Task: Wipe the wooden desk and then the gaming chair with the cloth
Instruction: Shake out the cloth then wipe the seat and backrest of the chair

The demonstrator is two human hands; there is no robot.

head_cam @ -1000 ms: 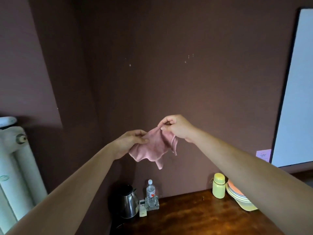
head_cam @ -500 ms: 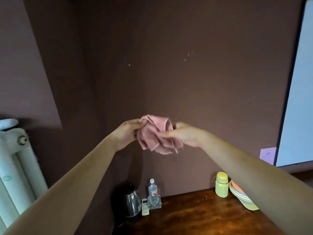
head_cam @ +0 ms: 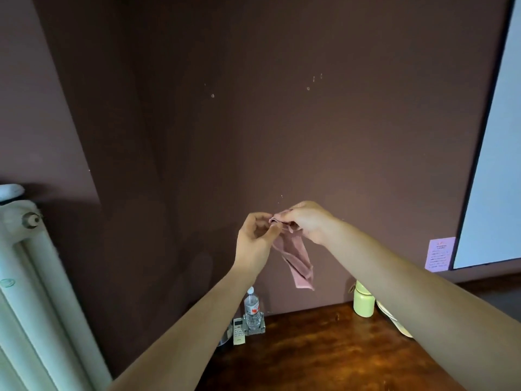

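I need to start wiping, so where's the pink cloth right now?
In the head view the cloth hangs mid-frame above the wooden desk, pinched at its top by the left hand and right hand.

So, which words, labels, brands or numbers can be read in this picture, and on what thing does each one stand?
No text here can be read with certainty.
On the pink note on the wall: printed lines, too small to read.
On the water bottle: a red and white label, blurred.
On the remote control: display and buttons, too small.
On the radiator: an oval sticker, unreadable.
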